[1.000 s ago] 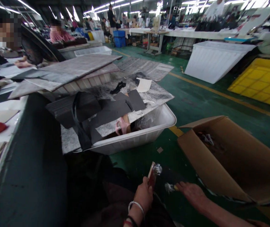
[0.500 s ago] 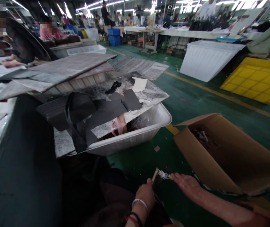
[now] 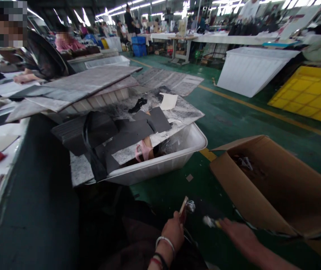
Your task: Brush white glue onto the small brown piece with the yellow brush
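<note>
My left hand [image 3: 174, 229] is closed around a small flat brown piece [image 3: 183, 210] held upright, with a whitish smear at its top edge. My right hand [image 3: 237, 234] is a little to the right of it, gripping a small brush [image 3: 211, 222] with a pale tip; the hand is blurred by motion. Both hands hover low over the green floor, between a white tub and an open cardboard box [image 3: 275, 187]. A bracelet sits on my left wrist.
The white plastic tub [image 3: 160, 165] ahead is piled with dark grey sheets and scraps. Grey boards [image 3: 87, 80] lie stacked behind it. A dark table edge [image 3: 36, 195] runs along the left. People sit at the far left; a yellow crate [image 3: 309, 93] and a white bin [image 3: 250, 71] stand beyond.
My right hand with the brush touched the top of the brown piece half a second ago and has now pulled away to the right. My left hand stays put.
</note>
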`<state>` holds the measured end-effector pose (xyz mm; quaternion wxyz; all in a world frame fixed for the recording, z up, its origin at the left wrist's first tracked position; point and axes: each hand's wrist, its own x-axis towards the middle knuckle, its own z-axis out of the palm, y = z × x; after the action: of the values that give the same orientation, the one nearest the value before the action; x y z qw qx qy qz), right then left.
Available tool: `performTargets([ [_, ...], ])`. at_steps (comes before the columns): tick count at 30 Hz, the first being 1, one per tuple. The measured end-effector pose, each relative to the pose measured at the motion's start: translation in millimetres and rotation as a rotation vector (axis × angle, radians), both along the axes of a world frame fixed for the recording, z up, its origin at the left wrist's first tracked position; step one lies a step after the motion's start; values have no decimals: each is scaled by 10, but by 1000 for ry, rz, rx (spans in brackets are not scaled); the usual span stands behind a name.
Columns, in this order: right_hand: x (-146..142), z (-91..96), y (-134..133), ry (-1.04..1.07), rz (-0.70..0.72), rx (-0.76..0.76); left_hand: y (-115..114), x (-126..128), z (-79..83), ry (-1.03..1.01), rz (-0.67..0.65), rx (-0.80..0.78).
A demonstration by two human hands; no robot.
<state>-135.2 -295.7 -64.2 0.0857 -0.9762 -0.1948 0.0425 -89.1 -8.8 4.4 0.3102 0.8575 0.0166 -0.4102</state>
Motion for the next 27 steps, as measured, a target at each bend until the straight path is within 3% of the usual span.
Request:
performTargets([
  [3,312,85,248,5,-56,-136,0,-2,7,-14,13,-3],
  [5,278,0,364,-3,90,-150,12,-3,11,-18,37,-3],
  [8,37,-176,327,102,318,-235,35,-17,-26,-26,88,-21],
  [10,22,-154,239,106,259,-272,40,-30,-73,-28,108,-33],
  [14,369,94,270,7,-18,-248,28,-36,-132,-26,96,-48],
  [16,409,103,346,2,47,-210,30,-31,-126,-26,98,-51],
  [18,297,16,374,31,228,-191,40,-31,-115,-28,114,-57],
  [20,183,-53,327,69,279,-211,49,-39,-114,-27,133,-67],
  [22,208,-15,268,42,218,-224,49,-49,-123,-25,142,-74],
  [25,410,127,306,-29,15,-215,36,-47,-136,-22,134,-64],
  [27,429,135,402,-14,51,-200,33,-36,-129,-18,131,-52],
])
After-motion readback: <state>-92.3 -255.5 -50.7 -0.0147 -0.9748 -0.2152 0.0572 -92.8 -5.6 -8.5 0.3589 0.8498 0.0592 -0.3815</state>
